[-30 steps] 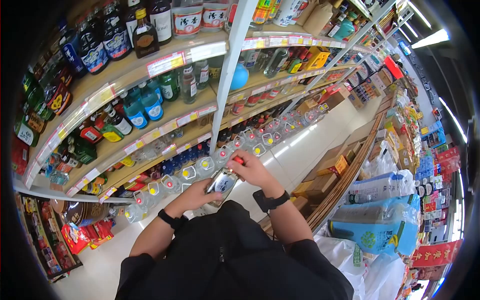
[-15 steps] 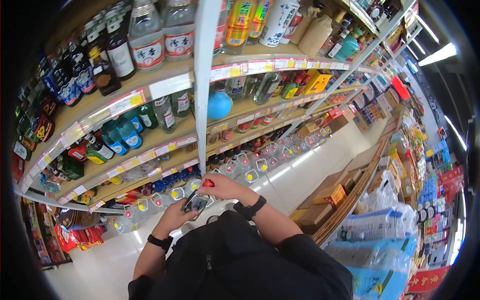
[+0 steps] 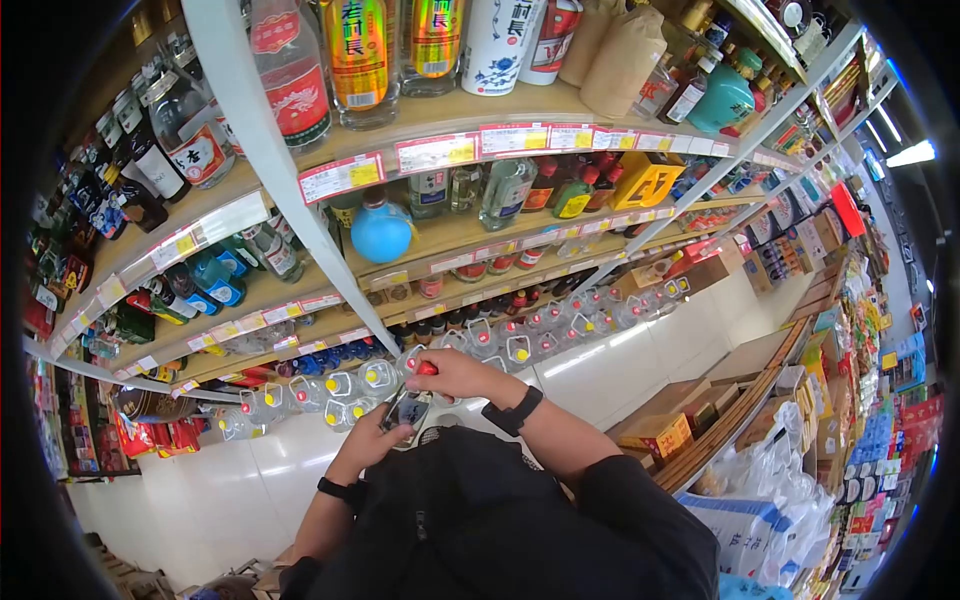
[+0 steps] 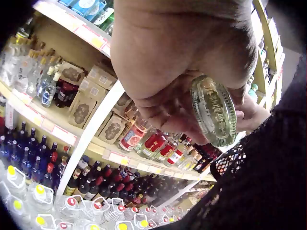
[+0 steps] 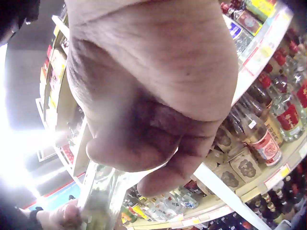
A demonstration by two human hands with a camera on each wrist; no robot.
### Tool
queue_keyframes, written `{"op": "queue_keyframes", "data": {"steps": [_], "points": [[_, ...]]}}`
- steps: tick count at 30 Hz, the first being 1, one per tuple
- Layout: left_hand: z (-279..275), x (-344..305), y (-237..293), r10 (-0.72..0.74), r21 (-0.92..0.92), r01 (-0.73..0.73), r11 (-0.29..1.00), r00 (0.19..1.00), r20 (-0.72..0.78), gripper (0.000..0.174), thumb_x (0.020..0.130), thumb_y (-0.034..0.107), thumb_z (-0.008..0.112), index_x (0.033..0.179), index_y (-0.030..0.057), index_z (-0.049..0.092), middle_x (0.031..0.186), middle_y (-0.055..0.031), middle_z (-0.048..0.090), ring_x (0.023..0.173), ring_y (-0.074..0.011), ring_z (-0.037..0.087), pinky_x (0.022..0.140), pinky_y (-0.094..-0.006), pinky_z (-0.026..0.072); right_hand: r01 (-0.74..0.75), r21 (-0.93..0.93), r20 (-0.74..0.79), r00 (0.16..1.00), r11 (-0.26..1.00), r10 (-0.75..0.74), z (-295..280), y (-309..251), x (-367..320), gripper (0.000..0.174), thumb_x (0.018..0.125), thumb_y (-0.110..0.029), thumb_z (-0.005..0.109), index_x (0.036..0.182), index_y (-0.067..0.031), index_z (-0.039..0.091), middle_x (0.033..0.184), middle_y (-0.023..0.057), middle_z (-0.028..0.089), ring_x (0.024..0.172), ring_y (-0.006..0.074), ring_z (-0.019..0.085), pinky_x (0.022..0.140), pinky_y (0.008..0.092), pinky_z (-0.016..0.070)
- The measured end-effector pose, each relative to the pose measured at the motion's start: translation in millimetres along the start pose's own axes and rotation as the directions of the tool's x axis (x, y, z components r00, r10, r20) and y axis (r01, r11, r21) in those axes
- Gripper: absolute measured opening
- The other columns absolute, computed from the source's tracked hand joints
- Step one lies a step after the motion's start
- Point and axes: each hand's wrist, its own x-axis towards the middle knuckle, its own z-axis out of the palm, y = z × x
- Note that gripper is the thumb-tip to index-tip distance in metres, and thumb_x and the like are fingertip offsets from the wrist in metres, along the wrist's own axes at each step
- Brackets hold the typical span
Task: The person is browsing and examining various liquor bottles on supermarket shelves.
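Item: flat glass liquor bottle [image 3: 407,408] with red cap [image 3: 427,368], held before the chest, in front of the lowest shelf row.
Left hand [image 3: 365,440]: fingers curled round the bottle's lower body.
Right hand [image 3: 462,375]: fingers closed over the cap.
Progress: bottle off the shelving [image 3: 440,152] and in both hands; cap seated, seemingly unopened.
Nearby: clear handled jugs [image 3: 378,376] just behind.
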Motion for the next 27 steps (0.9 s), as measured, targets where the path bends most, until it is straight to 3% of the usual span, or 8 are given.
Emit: {"op": "queue_keyframes", "data": {"steps": [2,6,9,11,14,17,18,27], "points": [[7,2,-3,0.043,0.020,-0.043,0.999,0.999,-0.032,0.043,0.085,0.033,0.071,0.108,-0.0009,0.059,0.090,-0.0146,0.068,0.084,-0.0207,0.065,0.076,-0.0345,0.0498,-0.009,0.001,0.040,0.999,1.000,0.009,-6,4,-1,0.031,0.092,-0.032,0.065,0.097,-0.0023,0.057,0.064,0.0011,0.056,0.046,0.0086,0.052,0.042,0.0256,0.0417],[1,0,-3,-0.054,0.061,0.059,0.996,0.996,-0.077,0.041,0.085,0.030,0.070,0.109,-0.0022,0.059,0.089,-0.0136,0.069,0.083,-0.0197,0.065,0.076,-0.0330,0.0502,0.164,0.128,-0.388,0.916,0.978,-0.103,-55,13,-6,0.031,0.091,-0.030,0.065,0.101,-0.0013,0.060,0.067,0.0019,0.058,0.050,0.0077,0.053,0.043,0.0253,0.0439],[1,-2,-11,-0.057,-0.081,0.045,0.996,0.985,-0.162,0.040,0.086,0.027,0.068,0.109,-0.0042,0.058,0.089,-0.0134,0.070,0.082,-0.0195,0.066,0.076,-0.0324,0.0511,0.245,0.068,-0.813,0.575,0.967,-0.089,-118,-13,-20,0.034,0.089,-0.028,0.067,0.106,0.0004,0.060,0.073,0.0042,0.060,0.057,0.0089,0.054,0.049,0.0267,0.0482],[3,-3,-11,-0.037,-0.144,0.007,0.990,0.978,-0.203,0.039,0.086,0.024,0.067,0.110,-0.0056,0.058,0.089,-0.0136,0.070,0.082,-0.0197,0.067,0.076,-0.0325,0.0517,0.245,-0.221,-0.865,0.398,0.944,-0.306,-169,22,-5,0.043,0.085,-0.027,0.071,0.113,0.0021,0.057,0.086,0.0077,0.062,0.068,0.0121,0.057,0.060,0.0295,0.0504],[8,-7,-13,-0.053,-0.139,0.024,0.990,0.978,-0.203,0.037,0.087,0.022,0.066,0.110,-0.0063,0.057,0.089,-0.0137,0.070,0.082,-0.0194,0.068,0.076,-0.0323,0.0522,0.093,-0.269,-0.895,0.344,0.959,-0.285,-187,6,-5,0.057,0.080,-0.028,0.075,0.123,0.0025,0.052,0.104,0.0143,0.060,0.086,0.0214,0.060,0.075,0.0341,0.0505],[12,-11,-13,-0.059,-0.117,0.036,0.992,0.979,-0.198,0.037,0.086,0.021,0.066,0.109,-0.0063,0.057,0.089,-0.0136,0.070,0.082,-0.0192,0.068,0.076,-0.0321,0.0524,0.101,-0.340,-0.873,0.337,0.935,-0.354,-196,19,18,0.071,0.077,-0.029,0.078,0.131,0.0029,0.045,0.115,0.0203,0.055,0.103,0.0303,0.058,0.084,0.0384,0.0494],[14,-11,-13,-0.060,-0.107,0.040,0.993,0.980,-0.191,0.036,0.086,0.021,0.067,0.108,-0.0062,0.057,0.088,-0.0136,0.070,0.082,-0.0192,0.068,0.076,-0.0320,0.0524,0.098,-0.367,-0.850,0.369,0.925,-0.376,-200,22,24,0.080,0.075,-0.030,0.079,0.135,0.0035,0.039,0.121,0.0234,0.052,0.113,0.0378,0.053,0.091,0.0419,0.0473],[26,-29,-8,-0.073,-0.142,0.037,0.989,0.964,-0.257,0.034,0.086,0.022,0.068,0.104,-0.0042,0.058,0.089,-0.0119,0.070,0.082,-0.0172,0.067,0.075,-0.0310,0.0521,0.009,-0.385,-0.864,0.349,0.923,-0.364,-197,14,41,0.091,0.072,-0.034,0.081,0.139,0.0048,0.033,0.129,0.0253,0.046,0.116,0.0404,0.051,0.095,0.0435,0.0459]]}}
